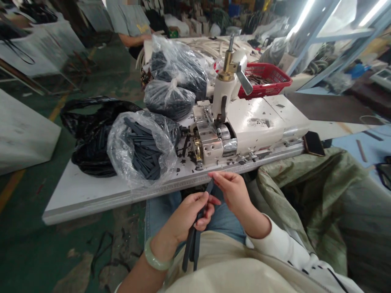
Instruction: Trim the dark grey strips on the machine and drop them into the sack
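Observation:
Several dark grey strips (pixel 192 244) are gripped in my left hand (pixel 191 213), their long ends hanging down over my lap. My right hand (pixel 233 189) pinches the upper tip of one of these strips with thumb and forefinger, just above my left fist. Both hands are in front of the table edge, below a white skiving-type machine (pixel 253 122) with a metal head. To the left of that machine, an open clear plastic bag (pixel 119 150) is full of similar dark strips.
A black plastic bag (pixel 88 158) lies at the table's left end. Tied clear bags (pixel 171 97) stand behind. A red basket (pixel 265 77) and a phone (pixel 313 143) are at right, near a green sack (pixel 305 175). Another person (pixel 128 24) stands across the table.

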Demonstrator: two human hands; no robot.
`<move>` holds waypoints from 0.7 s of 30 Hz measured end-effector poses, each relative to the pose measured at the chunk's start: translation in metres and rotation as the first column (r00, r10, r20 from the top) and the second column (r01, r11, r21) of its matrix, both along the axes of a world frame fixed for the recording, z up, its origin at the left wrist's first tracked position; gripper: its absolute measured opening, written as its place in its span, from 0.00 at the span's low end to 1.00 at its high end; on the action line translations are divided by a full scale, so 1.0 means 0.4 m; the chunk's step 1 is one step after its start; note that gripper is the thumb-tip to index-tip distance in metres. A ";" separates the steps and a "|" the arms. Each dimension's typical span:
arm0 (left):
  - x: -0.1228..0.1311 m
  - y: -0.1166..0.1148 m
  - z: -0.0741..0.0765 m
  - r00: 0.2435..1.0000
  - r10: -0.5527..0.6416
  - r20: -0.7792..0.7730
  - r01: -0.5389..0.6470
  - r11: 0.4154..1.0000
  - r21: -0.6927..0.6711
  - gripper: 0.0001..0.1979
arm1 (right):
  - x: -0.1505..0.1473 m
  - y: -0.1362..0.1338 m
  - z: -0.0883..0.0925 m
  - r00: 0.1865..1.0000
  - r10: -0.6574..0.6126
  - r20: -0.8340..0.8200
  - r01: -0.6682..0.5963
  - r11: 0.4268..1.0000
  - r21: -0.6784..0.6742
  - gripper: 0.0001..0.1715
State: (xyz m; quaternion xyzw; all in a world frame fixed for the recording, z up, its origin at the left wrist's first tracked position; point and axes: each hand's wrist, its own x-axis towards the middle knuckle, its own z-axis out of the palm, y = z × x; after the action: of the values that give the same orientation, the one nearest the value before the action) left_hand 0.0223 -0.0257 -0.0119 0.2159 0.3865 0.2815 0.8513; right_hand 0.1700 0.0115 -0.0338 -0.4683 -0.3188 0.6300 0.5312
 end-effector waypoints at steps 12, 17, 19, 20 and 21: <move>0.000 0.014 0.013 0.998 0.018 -0.060 -0.012 0.994 0.104 0.12 | 0.068 0.022 0.004 0.929 0.056 -0.366 -0.083 0.995 -0.057 0.10; 0.002 0.012 0.008 0.991 0.067 -0.116 -0.051 0.990 0.135 0.12 | 0.042 -0.016 -0.007 0.857 0.244 -0.454 -0.256 0.966 0.035 0.19; 0.004 0.012 0.007 0.991 0.056 -0.119 -0.040 0.990 0.132 0.12 | 0.031 -0.024 -0.013 0.846 0.263 -0.465 -0.267 0.962 0.057 0.17; 0.004 0.012 0.008 0.992 0.051 -0.116 -0.035 0.991 0.130 0.12 | 0.027 -0.026 -0.015 0.840 0.266 -0.472 -0.269 0.961 0.064 0.16; 0.005 0.013 0.009 0.993 0.048 -0.112 -0.034 0.991 0.127 0.12 | 0.024 -0.025 -0.017 0.834 0.269 -0.482 -0.270 0.960 0.068 0.14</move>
State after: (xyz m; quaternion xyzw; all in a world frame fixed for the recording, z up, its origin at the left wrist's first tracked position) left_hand 0.0242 -0.0206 -0.0083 0.2768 0.4207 0.3097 0.8065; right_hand 0.1797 0.0015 -0.0404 -0.2455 -0.2367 0.7964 0.4995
